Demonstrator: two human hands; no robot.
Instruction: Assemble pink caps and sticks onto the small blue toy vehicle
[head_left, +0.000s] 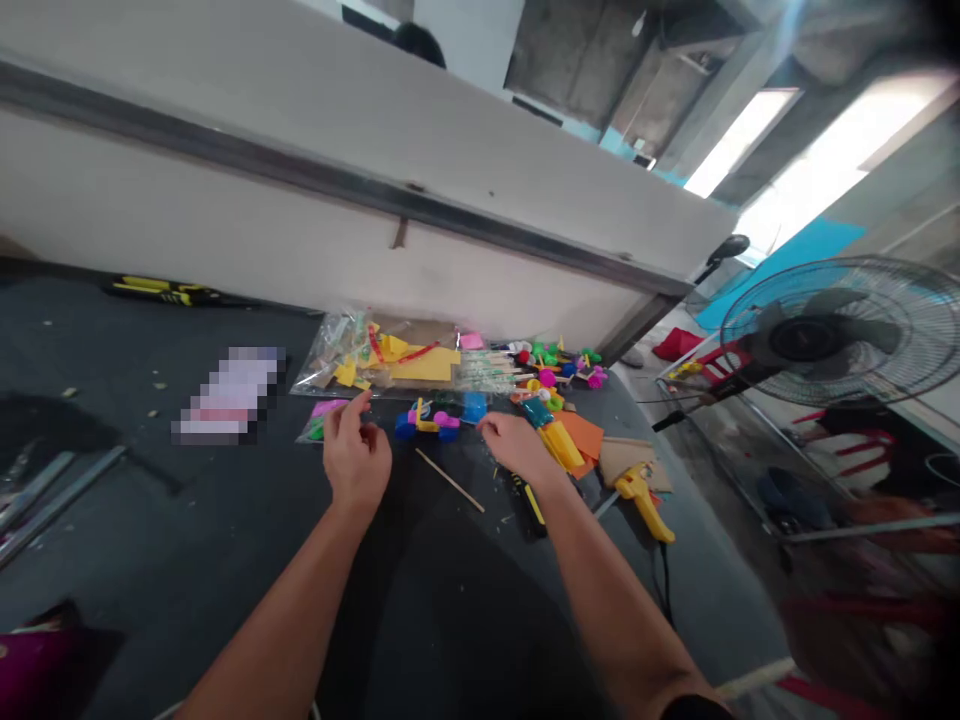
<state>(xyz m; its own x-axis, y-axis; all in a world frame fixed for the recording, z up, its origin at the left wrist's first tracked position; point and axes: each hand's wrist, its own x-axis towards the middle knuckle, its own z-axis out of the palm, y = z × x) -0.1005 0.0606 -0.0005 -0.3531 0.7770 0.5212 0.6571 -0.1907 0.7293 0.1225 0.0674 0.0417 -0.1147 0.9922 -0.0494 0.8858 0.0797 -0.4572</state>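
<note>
My left hand (355, 456) hovers over the dark table, fingers loosely bent and apart, holding nothing I can see. Beside it lies a small clear bag (322, 418) with pink and green pieces. Between my hands stands a small toy vehicle (427, 421) in blue, yellow and pink. The fingers of my right hand (516, 446) are drawn together right by a small blue piece (474, 406); what they pinch, if anything, is hidden. A thin wooden stick (450, 480) lies in front of the toy. Near my right wrist is a black and yellow cutter (529, 503).
Behind are a clear bag with yellow pieces (420, 365) and a heap of colourful small parts (555, 372). Orange sheets (581, 440) and a yellow glue gun (645, 502) with its cord lie right. A fan (817, 335) stands beyond the edge. Metal bars (60, 500) lie left.
</note>
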